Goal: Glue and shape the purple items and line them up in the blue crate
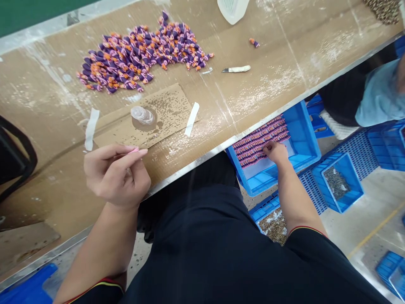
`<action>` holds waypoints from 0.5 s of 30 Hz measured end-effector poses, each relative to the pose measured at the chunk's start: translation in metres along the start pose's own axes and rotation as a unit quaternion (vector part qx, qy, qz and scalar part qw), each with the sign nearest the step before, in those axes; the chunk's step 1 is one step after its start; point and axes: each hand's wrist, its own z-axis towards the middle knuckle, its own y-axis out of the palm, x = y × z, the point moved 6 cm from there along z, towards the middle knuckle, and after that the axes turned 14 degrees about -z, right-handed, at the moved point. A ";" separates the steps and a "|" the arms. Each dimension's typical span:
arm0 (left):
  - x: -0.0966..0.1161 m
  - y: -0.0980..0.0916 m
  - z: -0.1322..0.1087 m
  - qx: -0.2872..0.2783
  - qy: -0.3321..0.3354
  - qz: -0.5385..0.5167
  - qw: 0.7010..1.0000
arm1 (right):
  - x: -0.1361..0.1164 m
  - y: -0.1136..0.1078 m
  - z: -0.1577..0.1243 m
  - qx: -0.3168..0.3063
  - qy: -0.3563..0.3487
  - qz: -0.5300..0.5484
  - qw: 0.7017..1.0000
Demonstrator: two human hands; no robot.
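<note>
My left hand (117,175) hovers over the table's front edge, with thumb and fingers pinched on a small pink piece (135,149). My right hand (275,153) is below the table edge, its fingers resting on neat rows of pink-and-orange striped pieces (257,141) in a blue plastic crate (303,135). Whether those fingers grip anything is hidden. A heap of small purple and orange pieces (139,55) lies on the tan table (253,93), beyond a stained cardboard sheet (167,112) bearing a clear plastic stack (143,115).
A white-handled knife (236,69) and a loose piece (254,42) lie on the table, with a white bottle (232,8) at its far edge. Blue trays of small parts (337,183) sit on the floor at right, near a co-worker's light blue sleeve (379,95).
</note>
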 end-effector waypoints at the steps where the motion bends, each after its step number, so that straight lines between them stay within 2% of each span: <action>1: 0.000 0.000 0.000 0.000 -0.001 0.001 1.000 | 0.001 0.001 0.000 0.001 0.001 0.001 1.000; 13: 0.000 -0.002 -0.002 0.001 0.008 0.008 1.000 | 0.000 0.000 -0.002 -0.019 0.017 -0.008 1.000; 14: -0.002 -0.003 -0.004 0.005 0.002 0.010 1.000 | 0.000 0.000 -0.002 -0.019 0.019 -0.009 1.000; 15: -0.007 -0.005 -0.008 0.012 -0.037 0.008 0.999 | 0.000 -0.001 -0.002 -0.018 0.023 -0.011 1.000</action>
